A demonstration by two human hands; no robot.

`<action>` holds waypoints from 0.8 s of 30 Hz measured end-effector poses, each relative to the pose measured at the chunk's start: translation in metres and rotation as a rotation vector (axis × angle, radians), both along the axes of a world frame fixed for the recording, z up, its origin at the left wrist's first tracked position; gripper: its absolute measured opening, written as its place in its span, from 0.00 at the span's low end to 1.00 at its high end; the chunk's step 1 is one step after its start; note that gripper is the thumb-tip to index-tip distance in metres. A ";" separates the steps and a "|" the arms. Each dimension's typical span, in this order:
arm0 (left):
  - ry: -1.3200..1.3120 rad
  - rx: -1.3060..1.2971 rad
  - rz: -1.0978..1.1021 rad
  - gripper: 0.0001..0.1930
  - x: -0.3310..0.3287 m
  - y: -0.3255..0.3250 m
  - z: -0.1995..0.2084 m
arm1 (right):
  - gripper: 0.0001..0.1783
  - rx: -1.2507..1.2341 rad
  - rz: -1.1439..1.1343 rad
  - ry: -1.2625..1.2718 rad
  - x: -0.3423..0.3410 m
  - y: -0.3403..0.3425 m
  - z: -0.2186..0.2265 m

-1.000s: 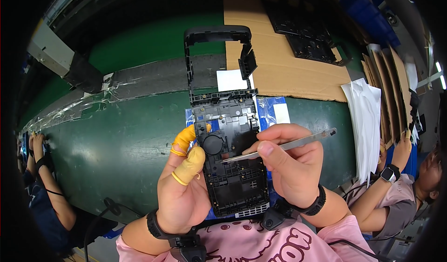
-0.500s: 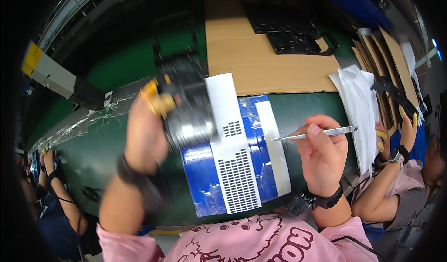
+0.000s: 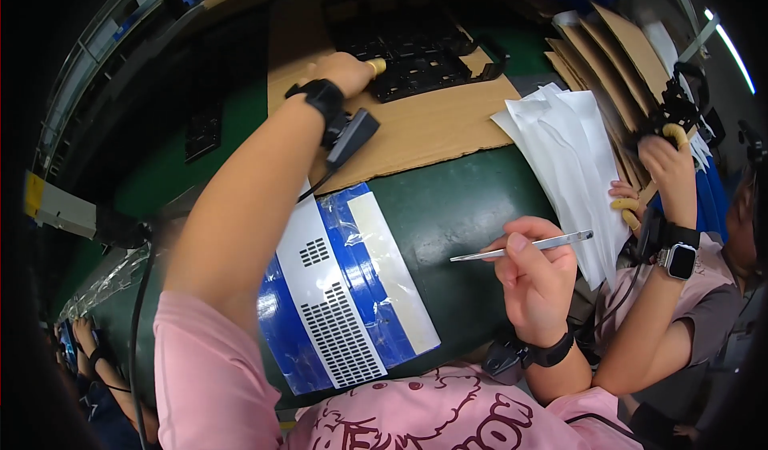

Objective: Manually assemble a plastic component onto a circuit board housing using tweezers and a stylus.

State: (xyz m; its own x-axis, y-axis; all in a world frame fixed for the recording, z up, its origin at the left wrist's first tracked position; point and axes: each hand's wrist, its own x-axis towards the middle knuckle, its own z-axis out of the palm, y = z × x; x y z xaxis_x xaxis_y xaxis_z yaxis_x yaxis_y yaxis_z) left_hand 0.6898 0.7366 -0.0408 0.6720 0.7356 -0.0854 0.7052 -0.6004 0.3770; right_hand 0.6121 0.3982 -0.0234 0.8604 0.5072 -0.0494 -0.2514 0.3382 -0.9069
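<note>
Head view: your left hand (image 3: 346, 70) rests curled on far black frame (image 3: 416, 50), grip unclear; right hand (image 3: 538, 278) pinches tweezers (image 3: 522, 248). Next, prob. seat frame w/ care.

The left hand (image 3: 346, 70) reaches to the far side of the green work table (image 3: 448, 210), resting on the black plastic frame part (image 3: 408, 46), which lies on the flat brown cardboard sheet (image 3: 424, 126) at the table's far edge. Nearer the person, at the near edge, the blue-and-white perforated mat (image 3: 344, 290) lies flat, partly under the left forearm. To its right, above bare table, the right hand (image 3: 538, 278) holds the slim metal tweezers (image 3: 524, 247), tips pointing left. Further right, at the table's right edge, white sheets (image 3: 572, 146) lie stacked, with upright brown cardboard dividers (image 3: 616, 58) behind them. A neighbouring person's hand (image 3: 668, 166) sits beyond that right edge.
</note>
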 end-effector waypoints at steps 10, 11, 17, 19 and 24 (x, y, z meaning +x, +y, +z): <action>-0.875 -0.817 0.015 0.06 -0.123 0.006 0.060 | 0.10 0.067 0.127 0.103 -0.018 -0.002 0.005; -0.928 -0.849 0.012 0.05 -0.153 0.015 0.065 | 0.09 0.039 0.173 0.107 -0.019 0.003 0.005; -1.331 -1.091 0.292 0.09 -0.306 -0.025 0.054 | 0.08 0.037 0.319 0.120 -0.038 0.021 0.001; -1.398 -1.241 0.388 0.13 -0.315 -0.057 0.047 | 0.08 0.013 0.309 0.106 -0.038 0.022 0.007; -1.549 -1.600 0.163 0.17 -0.345 -0.100 0.029 | 0.07 -0.148 0.441 0.022 -0.056 0.054 0.010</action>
